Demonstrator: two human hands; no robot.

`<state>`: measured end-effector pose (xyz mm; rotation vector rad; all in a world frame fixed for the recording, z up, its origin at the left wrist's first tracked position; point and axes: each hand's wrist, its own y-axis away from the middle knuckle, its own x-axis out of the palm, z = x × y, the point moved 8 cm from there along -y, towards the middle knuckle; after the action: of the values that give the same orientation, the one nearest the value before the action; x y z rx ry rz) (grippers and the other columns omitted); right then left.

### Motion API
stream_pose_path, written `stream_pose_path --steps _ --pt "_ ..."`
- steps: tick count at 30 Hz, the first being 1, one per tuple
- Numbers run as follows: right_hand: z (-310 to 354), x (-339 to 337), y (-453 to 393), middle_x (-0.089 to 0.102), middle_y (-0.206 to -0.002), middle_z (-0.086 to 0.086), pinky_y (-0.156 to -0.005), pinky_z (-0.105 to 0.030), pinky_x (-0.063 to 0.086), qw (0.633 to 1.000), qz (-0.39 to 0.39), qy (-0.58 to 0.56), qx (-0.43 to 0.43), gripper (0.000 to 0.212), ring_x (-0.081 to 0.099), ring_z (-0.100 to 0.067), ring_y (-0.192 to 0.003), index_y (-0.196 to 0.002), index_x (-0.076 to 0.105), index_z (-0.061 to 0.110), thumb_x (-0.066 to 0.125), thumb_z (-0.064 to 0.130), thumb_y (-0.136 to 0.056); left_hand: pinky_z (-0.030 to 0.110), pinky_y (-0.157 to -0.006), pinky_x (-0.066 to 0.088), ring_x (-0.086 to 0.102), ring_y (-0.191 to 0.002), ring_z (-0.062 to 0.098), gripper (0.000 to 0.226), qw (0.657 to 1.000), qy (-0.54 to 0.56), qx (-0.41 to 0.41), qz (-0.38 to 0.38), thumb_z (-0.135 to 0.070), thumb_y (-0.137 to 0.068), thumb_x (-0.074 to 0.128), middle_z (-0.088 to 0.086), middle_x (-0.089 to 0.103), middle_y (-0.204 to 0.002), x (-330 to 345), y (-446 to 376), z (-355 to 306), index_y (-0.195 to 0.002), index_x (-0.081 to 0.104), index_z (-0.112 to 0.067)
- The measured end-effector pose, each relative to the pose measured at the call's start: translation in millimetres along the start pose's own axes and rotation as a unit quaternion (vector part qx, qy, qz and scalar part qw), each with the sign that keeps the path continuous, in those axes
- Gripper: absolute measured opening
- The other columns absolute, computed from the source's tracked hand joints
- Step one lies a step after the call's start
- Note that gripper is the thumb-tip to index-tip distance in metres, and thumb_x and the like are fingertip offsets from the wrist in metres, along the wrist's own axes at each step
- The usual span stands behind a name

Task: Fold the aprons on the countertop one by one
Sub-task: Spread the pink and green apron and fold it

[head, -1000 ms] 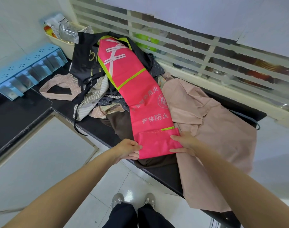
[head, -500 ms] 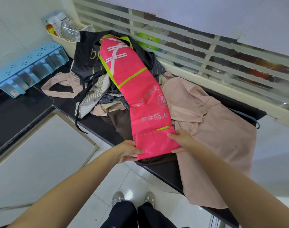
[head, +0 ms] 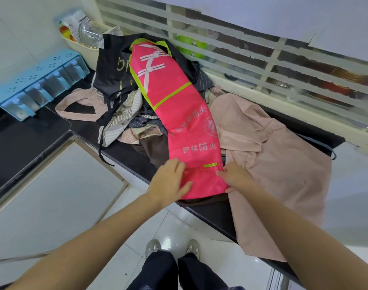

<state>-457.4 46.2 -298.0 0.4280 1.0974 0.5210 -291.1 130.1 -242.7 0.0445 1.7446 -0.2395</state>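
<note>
Since 0.5 s ago the left hand (head: 172, 181) has moved up from the near corner onto the face of the pink apron (head: 185, 122); it now lies flat on the fabric, fingers extended, at lower centre of the frame. Right hand (head: 234, 176) has barely shifted: it pinches the apron's right edge just below the small yellow-green tab. The apron is folded into a long narrow strip running from upper centre down to the front edge of the black countertop (head: 124, 151), lying on top of the pile of other aprons (head: 124, 114). The beige apron (head: 273, 164) is spread just right of it, draping over the counter edge. The blue spice rack (head: 38, 84) sits at upper left, the cream tub (head: 88, 49) behind it.
</note>
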Motion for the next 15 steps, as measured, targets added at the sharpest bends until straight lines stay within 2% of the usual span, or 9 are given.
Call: stream_pose_path --steps 1,3,5,7,9,11,13,14,15 --pt "0.3 0.5 -0.8 0.041 -0.063 0.001 -0.049 -0.025 0.028 1.000 0.004 0.001 0.000 0.039 0.047 -0.018 -0.066 -0.062 0.036 0.016 0.049 0.029 -0.097 0.038 -0.078 0.047 0.058 -0.089 0.027 0.051 0.997 -0.049 0.058 -0.011 -0.049 -0.074 0.057 0.008 0.057 -0.103 2.5 0.6 -11.5 -0.107 0.050 -0.011" --pt "-0.6 0.8 -4.1 0.042 -0.062 0.001 -0.048 -0.023 0.028 1.000 0.004 -0.010 0.005 0.039 0.044 -0.015 -0.059 -0.062 0.037 0.016 0.050 0.028 -0.096 0.038 -0.090 0.037 0.055 -0.105 0.027 0.056 0.989 -0.104 0.093 -0.043 -0.037 -0.071 0.065 0.010 0.057 -0.119 6.6 -5.2 -18.1 -0.120 0.046 -0.015" --pt "-1.0 -1.6 -3.6 0.043 -0.061 0.000 -0.046 -0.023 0.028 1.000 0.003 -0.018 0.011 0.039 0.045 -0.015 -0.057 -0.062 0.037 0.016 0.050 0.028 -0.096 0.038 -0.095 0.037 0.050 -0.114 0.026 0.043 0.982 -0.117 0.143 -0.039 -0.018 -0.081 0.051 0.009 0.054 -0.128 4.1 -12.9 -29.8 -0.124 0.049 -0.018" --pt "0.3 -1.8 -2.1 0.049 -0.066 -0.002 -0.046 -0.023 0.033 1.000 -0.003 -0.008 0.007 0.034 0.049 -0.016 -0.057 -0.067 0.041 0.014 0.049 0.028 -0.096 0.036 -0.099 0.038 0.045 -0.124 0.024 0.041 0.959 -0.165 0.218 0.074 -0.012 -0.091 0.044 0.006 0.047 -0.138 24.0 -12.9 -38.6 -0.131 0.047 -0.019" --pt "10.4 -7.1 2.0 0.061 -0.091 -0.009 -0.061 -0.027 0.046 0.996 -0.037 0.070 -0.028 0.014 0.059 -0.021 -0.074 -0.091 0.050 0.008 0.049 0.022 -0.096 0.033 -0.102 0.038 0.041 -0.130 0.023 0.049 0.948 -0.164 0.216 0.169 -0.012 -0.092 0.052 0.005 0.039 -0.146 42.0 -5.2 -31.2 -0.140 0.040 -0.015" --pt "34.6 -14.4 11.1 0.058 -0.114 -0.014 -0.068 -0.035 0.048 0.951 -0.134 0.238 -0.142 0.032 0.061 -0.031 -0.095 -0.122 0.048 0.005 0.051 0.004 -0.090 0.026 -0.087 0.051 0.060 -0.112 0.019 0.062 0.950 -0.144 0.228 0.156 -0.017 -0.069 0.080 0.002 0.059 -0.129 41.0 0.5 -24.6 -0.127 0.059 -0.014" --pt "58.4 -6.3 26.5 0.063 -0.109 -0.012 -0.055 -0.032 0.050 0.862 -0.194 0.348 -0.313 0.039 0.064 -0.031 -0.091 -0.110 0.065 0.009 0.055 -0.002 -0.073 0.024 -0.075 0.056 0.067 -0.096 0.017 0.073 0.951 -0.124 0.226 0.170 -0.023 -0.046 0.091 -0.001 0.068 -0.115 46.5 8.2 -15.6 -0.115 0.068 -0.016" --pt "62.3 -0.5 35.3 0.067 -0.106 -0.008 -0.053 -0.030 0.051 0.828 -0.191 0.377 -0.369 0.039 0.066 -0.028 -0.090 -0.101 0.071 0.012 0.054 0.001 -0.068 0.025 -0.080 0.056 0.066 -0.098 0.018 0.077 0.954 -0.109 0.216 0.177 -0.027 -0.045 0.091 -0.001 0.067 -0.117 45.5 9.5 -11.6 -0.118 0.067 -0.016" --pt "59.6 6.8 38.6 0.067 -0.113 -0.007 -0.060 -0.030 0.053 0.805 -0.178 0.392 -0.408 0.045 0.066 -0.027 -0.097 -0.108 0.070 0.013 0.055 0.002 -0.067 0.025 -0.089 0.051 0.063 -0.106 0.020 0.081 0.957 -0.102 0.214 0.167 -0.030 -0.050 0.088 0.002 0.062 -0.125 38.1 10.0 -10.8 -0.124 0.062 -0.014"
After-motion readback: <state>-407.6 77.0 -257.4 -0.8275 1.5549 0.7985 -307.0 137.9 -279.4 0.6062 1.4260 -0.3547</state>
